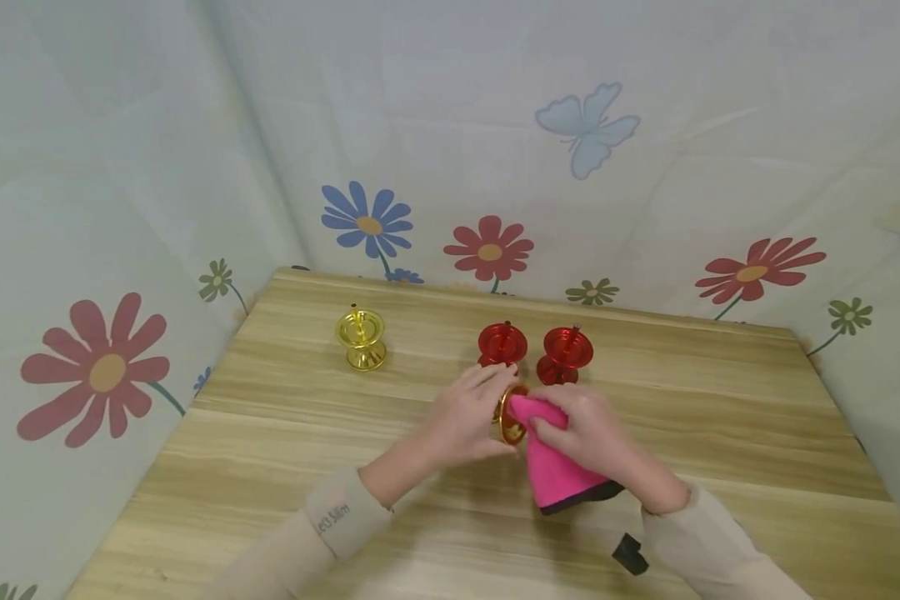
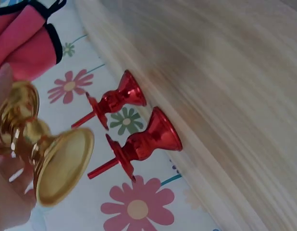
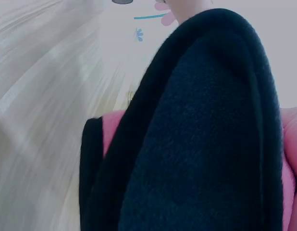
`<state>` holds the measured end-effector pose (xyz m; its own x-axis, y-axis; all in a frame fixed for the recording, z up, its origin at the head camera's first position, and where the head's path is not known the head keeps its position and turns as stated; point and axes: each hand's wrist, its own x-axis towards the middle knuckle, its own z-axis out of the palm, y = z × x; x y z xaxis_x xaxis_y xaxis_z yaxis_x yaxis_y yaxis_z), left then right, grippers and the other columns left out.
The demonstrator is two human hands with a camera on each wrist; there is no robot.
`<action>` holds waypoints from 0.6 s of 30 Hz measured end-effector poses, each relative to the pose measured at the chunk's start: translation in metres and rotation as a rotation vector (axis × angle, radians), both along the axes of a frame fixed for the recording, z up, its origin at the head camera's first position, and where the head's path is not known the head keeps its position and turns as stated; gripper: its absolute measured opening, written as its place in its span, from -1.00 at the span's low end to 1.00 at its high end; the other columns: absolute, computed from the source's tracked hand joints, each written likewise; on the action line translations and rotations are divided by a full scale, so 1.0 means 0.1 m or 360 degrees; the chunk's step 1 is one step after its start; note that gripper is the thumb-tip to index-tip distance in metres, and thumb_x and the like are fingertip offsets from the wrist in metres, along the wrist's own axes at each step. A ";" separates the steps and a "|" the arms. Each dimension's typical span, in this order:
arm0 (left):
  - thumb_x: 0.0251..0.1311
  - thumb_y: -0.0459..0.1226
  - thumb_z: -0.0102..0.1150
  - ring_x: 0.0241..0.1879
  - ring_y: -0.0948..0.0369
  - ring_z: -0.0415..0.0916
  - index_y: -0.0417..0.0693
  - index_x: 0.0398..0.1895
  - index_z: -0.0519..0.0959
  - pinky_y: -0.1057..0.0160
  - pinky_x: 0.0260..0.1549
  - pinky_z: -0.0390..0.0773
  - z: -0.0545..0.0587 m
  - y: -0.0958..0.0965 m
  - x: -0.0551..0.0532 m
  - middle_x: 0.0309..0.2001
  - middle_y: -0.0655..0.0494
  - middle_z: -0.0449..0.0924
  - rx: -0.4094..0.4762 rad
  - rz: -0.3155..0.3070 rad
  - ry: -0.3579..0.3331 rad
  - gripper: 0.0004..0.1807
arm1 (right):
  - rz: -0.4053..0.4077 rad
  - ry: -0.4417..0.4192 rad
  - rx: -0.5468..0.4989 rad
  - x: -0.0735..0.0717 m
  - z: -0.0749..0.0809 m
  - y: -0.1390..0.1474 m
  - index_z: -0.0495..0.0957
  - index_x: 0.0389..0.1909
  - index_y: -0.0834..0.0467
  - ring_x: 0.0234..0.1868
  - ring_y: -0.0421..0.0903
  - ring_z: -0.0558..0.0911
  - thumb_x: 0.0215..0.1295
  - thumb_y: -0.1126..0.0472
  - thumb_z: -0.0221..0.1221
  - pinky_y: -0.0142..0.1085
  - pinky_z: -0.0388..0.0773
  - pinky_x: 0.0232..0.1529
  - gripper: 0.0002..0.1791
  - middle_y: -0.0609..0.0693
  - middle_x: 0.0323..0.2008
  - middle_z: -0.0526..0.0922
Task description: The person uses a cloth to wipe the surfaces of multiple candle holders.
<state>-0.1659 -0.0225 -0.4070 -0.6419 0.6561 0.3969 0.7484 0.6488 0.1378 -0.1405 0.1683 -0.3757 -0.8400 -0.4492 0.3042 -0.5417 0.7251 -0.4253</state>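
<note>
My left hand point(image 1: 461, 421) grips a gold candle holder point(image 2: 64, 166), tilted so that its dish point(image 1: 513, 417) faces right in the head view. With my right hand point(image 1: 588, 429) I pinch a pink cloth point(image 1: 558, 471) with black edging, its bunched tip at the dish. The cloth hides part of the dish. Its dark side point(image 3: 201, 134) fills most of the right wrist view, covering much of the right hand. Just beyond my hands, two red candle holders point(image 1: 565, 350) stand upright, each with a thin spike.
Another gold candle holder point(image 1: 362, 340) stands upright at the back left of the wooden table point(image 1: 285, 467). A small black piece point(image 1: 630, 554) shows near the right sleeve. Floral fabric point(image 1: 420, 108) hangs behind the table's back edge and along its sides.
</note>
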 end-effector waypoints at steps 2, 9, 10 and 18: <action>-0.30 0.24 0.26 0.22 0.15 0.21 -0.08 0.09 0.30 0.11 0.22 0.20 -0.04 0.03 0.02 0.21 0.04 0.29 -0.0030 0.0072 0.0112 -0.11 | -0.0017 -0.0047 -0.0033 0.00 0.00 0.00 0.57 -0.22 0.22 -0.47 -0.23 0.43 -0.02 0.24 0.24 -0.51 0.37 -0.55 -0.71 0.02 -0.37 0.64; -0.35 0.34 0.18 0.29 0.09 0.07 -0.10 0.15 0.22 0.00 0.23 0.11 0.02 0.02 0.03 0.32 0.02 0.10 -0.0157 -0.0012 -0.0131 0.02 | 0.0165 0.0027 0.0102 -0.02 -0.02 0.05 0.57 -0.25 0.16 -0.52 -0.31 0.38 -0.03 0.23 0.24 -0.53 0.33 -0.57 -0.74 -0.07 -0.44 0.60; -0.36 0.34 0.18 0.30 0.09 0.04 -0.10 0.19 0.19 0.00 0.24 0.08 0.06 0.00 0.02 0.32 0.03 0.09 -0.0172 -0.0052 -0.0227 0.05 | 0.0209 0.0071 0.0127 -0.02 -0.02 0.07 0.57 -0.25 0.14 -0.52 -0.32 0.37 -0.03 0.22 0.24 -0.54 0.33 -0.55 -0.75 -0.10 -0.45 0.59; -0.26 0.20 0.26 0.27 0.18 0.13 -0.10 0.26 0.19 0.14 0.24 0.16 0.21 -0.06 -0.07 0.26 0.08 0.24 -0.0194 -0.0249 -0.0654 0.00 | 0.0422 0.0330 0.0100 -0.02 -0.02 0.08 0.57 -0.30 0.14 -0.50 -0.33 0.38 -0.09 0.24 0.25 -0.48 0.36 -0.48 -0.76 -0.14 -0.47 0.57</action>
